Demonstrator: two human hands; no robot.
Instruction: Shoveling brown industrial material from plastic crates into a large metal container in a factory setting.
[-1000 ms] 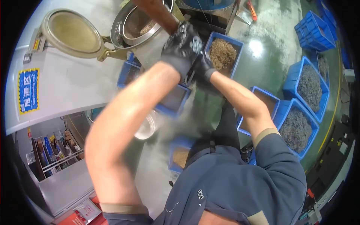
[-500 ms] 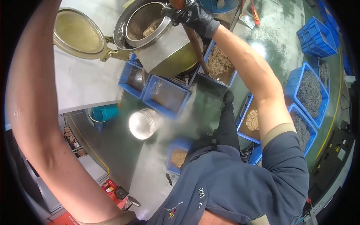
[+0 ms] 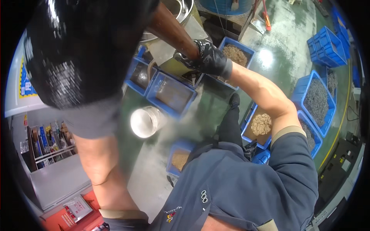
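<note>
While the brown wooden handle [image 3: 171, 30] runs slantwise from the upper left of the view down to the right, its lower part sits inside the right hand [image 3: 206, 57], black-gloved, fingers wrapped fully around it. The handle's upper end passes over the rim of a round metal drum [image 3: 185, 11] at the top edge. Left hand [image 3: 77, 54], also in a black glove, is raised very close to the camera and blurred; whether its fingers hold the handle I cannot tell.

Below the right hand: a blue bin [image 3: 171, 94] with a dark flat load, a second blue bin [image 3: 235, 54] of brown granular material just beside the wrist. A shiny metal can [image 3: 144, 121] stands on the green floor [image 3: 200, 115] near the first bin. Further right, well apart, blue bins of grey metal pieces [image 3: 318, 102].
</note>
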